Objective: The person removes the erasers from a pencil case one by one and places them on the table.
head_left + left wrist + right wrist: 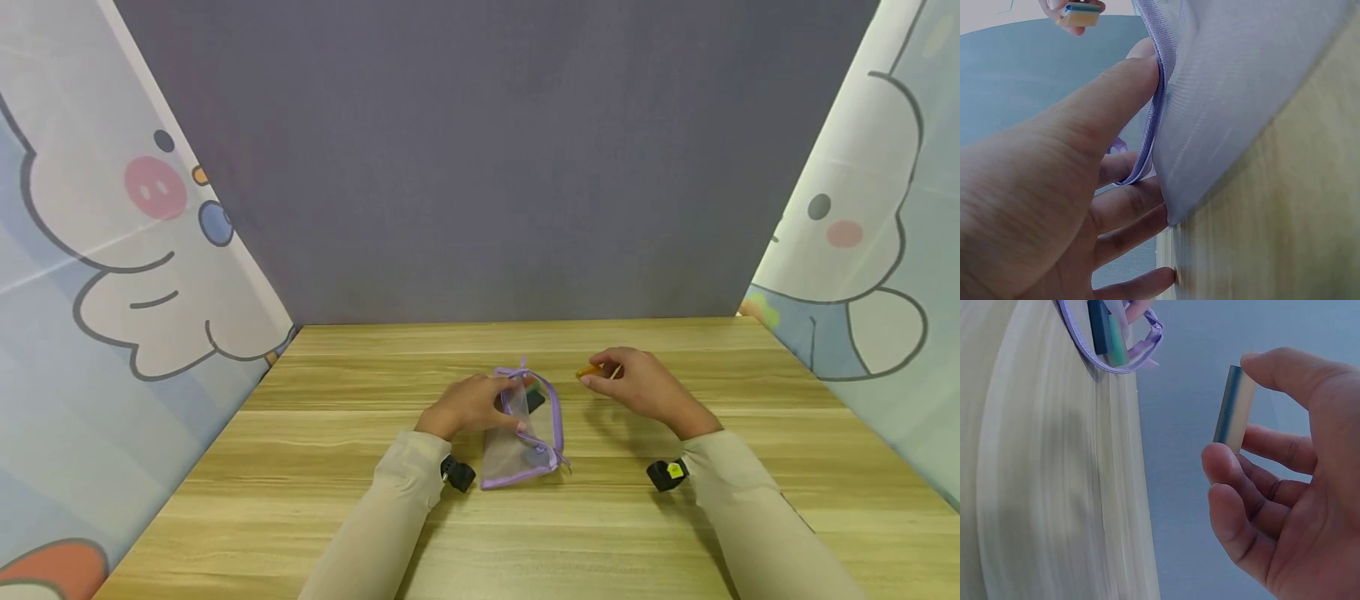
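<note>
A see-through mesh zip pouch with purple edging [517, 482] lies on the table, its mouth gaping to the right. My left hand [472, 404] holds it at the mouth, thumb on the purple zip edge [1159, 106] and the other fingers farther back along the pouch. Inside the mouth show a dark block [1100, 328] and a green block [1117, 344]. Right of the pouch, raised over the table, my right hand [637, 383] pinches a small orange rectangular block [589, 371] between thumb and fingertips. That block [1234, 409] is apart from the pouch.
The wood-grain table [300, 500] runs back to a dark grey panel [480, 167]. Cartoon-printed cloths [67, 333] hang at both sides. A black camera sits at each wrist.
</note>
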The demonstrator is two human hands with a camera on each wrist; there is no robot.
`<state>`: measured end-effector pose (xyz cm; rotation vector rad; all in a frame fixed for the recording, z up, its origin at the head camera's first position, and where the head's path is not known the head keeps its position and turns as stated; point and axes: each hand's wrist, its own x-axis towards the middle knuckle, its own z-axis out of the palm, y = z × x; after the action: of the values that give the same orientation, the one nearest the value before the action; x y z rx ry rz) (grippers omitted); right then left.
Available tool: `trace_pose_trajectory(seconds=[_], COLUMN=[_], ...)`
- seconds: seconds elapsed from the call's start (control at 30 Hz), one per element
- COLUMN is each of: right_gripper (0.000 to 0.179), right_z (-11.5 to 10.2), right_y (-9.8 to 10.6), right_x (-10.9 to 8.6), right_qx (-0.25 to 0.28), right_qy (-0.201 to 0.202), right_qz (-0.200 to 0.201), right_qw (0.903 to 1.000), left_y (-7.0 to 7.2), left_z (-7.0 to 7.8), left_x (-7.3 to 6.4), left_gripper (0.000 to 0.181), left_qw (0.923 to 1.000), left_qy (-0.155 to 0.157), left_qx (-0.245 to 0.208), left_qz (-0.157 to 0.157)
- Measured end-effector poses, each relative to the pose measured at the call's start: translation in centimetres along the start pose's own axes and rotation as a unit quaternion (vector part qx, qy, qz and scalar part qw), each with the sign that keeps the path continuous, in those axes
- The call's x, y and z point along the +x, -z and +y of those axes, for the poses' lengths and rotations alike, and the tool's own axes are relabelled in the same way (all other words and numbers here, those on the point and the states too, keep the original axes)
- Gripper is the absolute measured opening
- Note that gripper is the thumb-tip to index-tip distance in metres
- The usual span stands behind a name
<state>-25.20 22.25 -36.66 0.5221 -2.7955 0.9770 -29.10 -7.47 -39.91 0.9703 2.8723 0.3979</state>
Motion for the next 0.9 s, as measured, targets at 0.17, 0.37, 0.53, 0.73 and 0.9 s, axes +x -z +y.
trace_pose_trajectory(seconds=[0.17,0.37,0.53,0.73,0.9], right_gripper=[0.053,0.053,0.052,0.052,0.051], right_z=[0.0,0.2,0.3,0.5,0.7], right_y=[0.3,0.5,0.7,1.1,1.3], right_x=[-0.1,-0.2,-0.4,-0.5,-0.6], right_qx=[0.001,0.001,0.001,0.004,0.000], right_qy=[-0.005,-0.009,-0.017,-0.022,-0.023], right_qz=[-0.002,-0.001,0.003,0.009,0.012], right_qw=[1.0000,1.0000,0.9999,0.9997,0.9996], left_y=[0.0,0.1,0.0,-0.1,-0.2], left_z=[0.0,0.0,0.0,0.0,0.0], left_x=[0.0,-0.1,-0.1,0.0,0.0], left_gripper=[0.079,0.079,0.079,0.078,0.080], left_qw=[1.0000,1.0000,1.0000,1.0000,1.0000], left_qy=[0.001,-0.003,0.002,0.005,0.005], left_qx=[-0.004,-0.003,0.004,0.006,0.004], left_qz=[0.001,0.002,0.002,0.000,-0.001])
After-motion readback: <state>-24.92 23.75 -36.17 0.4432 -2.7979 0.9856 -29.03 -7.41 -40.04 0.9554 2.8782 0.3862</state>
